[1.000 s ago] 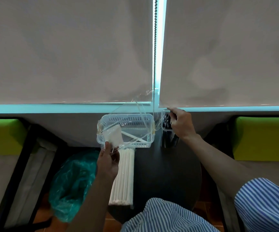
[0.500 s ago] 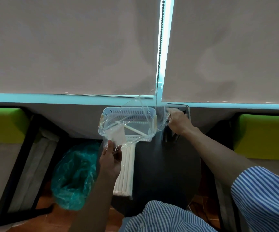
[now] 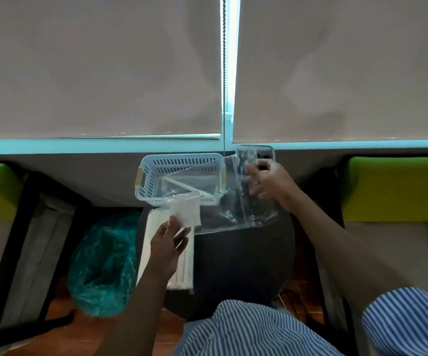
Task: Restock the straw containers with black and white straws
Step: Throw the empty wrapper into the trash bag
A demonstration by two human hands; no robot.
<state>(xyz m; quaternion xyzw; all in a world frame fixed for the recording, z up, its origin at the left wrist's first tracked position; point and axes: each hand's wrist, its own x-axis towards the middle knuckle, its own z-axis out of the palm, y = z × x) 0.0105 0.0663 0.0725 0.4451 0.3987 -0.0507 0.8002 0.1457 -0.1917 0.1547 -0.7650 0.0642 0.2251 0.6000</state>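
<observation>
My left hand (image 3: 168, 242) pinches the near corner of a clear plastic bag (image 3: 236, 214), at its white label. My right hand (image 3: 266, 182) grips the bag's far end, fingers curled, beside the clear container (image 3: 255, 152) at the table's far edge. The white basket (image 3: 153, 176) sits at the far edge, holding one white straw (image 3: 182, 186). A bundle of white straws (image 3: 184, 265) lies at the table's left edge (image 3: 246, 265).

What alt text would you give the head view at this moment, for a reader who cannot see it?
A person's left hand and right hand hold a clear plastic wrapper over a dark round table, in front of a white slotted basket holding one white straw. A bundle of white straws lies under the left hand; a teal bag sits below.
</observation>
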